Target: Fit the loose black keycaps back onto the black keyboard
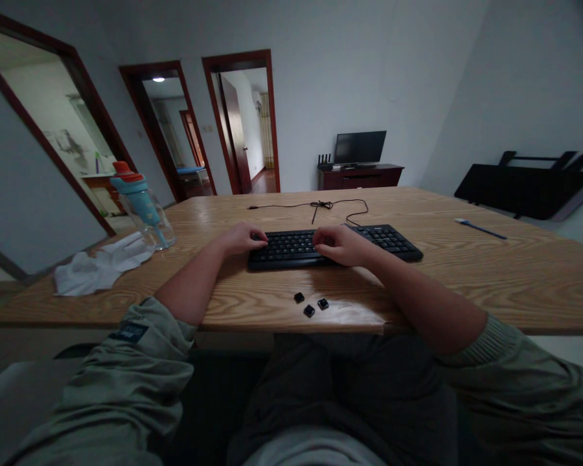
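A black keyboard (291,247) lies flat on the wooden table. At its left end is my left hand (243,238), with thumb and fingers closed on the keyboard's edge. My right hand (342,244) rests over the middle-right part of the keys. Its fingers are curled in together, and whatever may be between the fingertips is hidden. Between my forearms, close to the table's front edge, lie three loose black keycaps: one keycap (298,298) to the left, another keycap (323,303) to the right and a third keycap (309,310) nearest me.
The keyboard's cable (323,204) lies bundled behind it on the table (466,278). On the left stand a clear bottle (148,213) with a blue and red top and crumpled white tissue (102,264). A blue-handled brush (480,228) lies at the right.
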`<state>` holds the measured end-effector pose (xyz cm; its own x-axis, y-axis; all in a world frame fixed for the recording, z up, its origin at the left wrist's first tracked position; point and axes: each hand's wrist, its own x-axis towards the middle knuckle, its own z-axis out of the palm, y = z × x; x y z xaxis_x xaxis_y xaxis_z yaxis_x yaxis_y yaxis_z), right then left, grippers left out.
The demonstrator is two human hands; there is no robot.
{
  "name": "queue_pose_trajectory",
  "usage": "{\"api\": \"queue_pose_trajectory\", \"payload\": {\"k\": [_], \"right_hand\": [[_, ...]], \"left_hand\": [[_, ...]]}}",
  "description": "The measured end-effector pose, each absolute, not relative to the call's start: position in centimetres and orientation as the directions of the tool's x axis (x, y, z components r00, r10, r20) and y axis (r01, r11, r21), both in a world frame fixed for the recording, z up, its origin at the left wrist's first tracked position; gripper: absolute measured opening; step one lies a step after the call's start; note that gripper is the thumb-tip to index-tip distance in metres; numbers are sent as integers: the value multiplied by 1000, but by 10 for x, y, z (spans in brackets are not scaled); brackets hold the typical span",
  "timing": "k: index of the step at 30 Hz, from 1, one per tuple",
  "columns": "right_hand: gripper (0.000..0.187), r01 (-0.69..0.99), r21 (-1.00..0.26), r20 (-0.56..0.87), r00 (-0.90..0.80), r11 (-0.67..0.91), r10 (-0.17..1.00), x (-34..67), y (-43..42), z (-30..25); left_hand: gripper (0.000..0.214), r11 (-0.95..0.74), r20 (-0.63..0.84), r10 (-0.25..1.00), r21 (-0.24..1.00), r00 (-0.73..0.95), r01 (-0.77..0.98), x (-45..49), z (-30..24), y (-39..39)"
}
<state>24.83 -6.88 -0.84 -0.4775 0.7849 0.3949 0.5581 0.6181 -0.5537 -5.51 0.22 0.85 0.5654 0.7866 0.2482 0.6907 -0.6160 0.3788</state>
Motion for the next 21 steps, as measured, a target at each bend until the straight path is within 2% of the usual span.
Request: {"api": "queue_pose_trajectory", "payload": {"k": [13, 18, 21], "right_hand": [[9, 558, -570, 376, -475, 603, 796, 247, -70, -7], [11, 588, -529, 371, -489, 612, 790, 248, -68, -7], [13, 601, -513, 360, -498, 613, 789, 249, -68, -6]], "left_hand": [[17, -646, 266, 762, 380, 590, 662, -56, 5, 4], [18, -630, 238, 773, 398, 588, 667, -59, 2, 10], [20, -627, 216, 776, 361, 592, 690, -59, 1, 12]]}}
